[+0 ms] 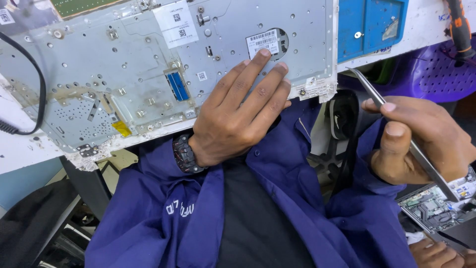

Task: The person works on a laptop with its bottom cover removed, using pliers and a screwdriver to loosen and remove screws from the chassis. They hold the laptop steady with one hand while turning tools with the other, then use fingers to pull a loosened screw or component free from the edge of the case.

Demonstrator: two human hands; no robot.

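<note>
While the person leans over a workbench in a blue work coat (277,198), another person's hand (436,253) shows at the bottom right corner, nearest the camera, beside a small green circuit board (431,206). Just right of the grey metal laptop panel (148,69), the person's right hand (421,141) is closed around a pair of slim metal tweezers (396,124), pinched between thumb and forefinger like a pen, tips pointing up toward the panel's near right corner but not touching it. The tweezer tips appear to carry nothing. The left hand (243,114), a dark watch (186,154) on its wrist, lies flat and open on the panel's near edge, fingers spread and pressing down, seemingly to keep the panel from sliding; it grips nothing. The panel lies upturned across the bench, dotted with screw holes and white stickers. Beyond its right end sits a blue plastic tray (372,25), and farther right an orange-handled tool (458,27).
</note>
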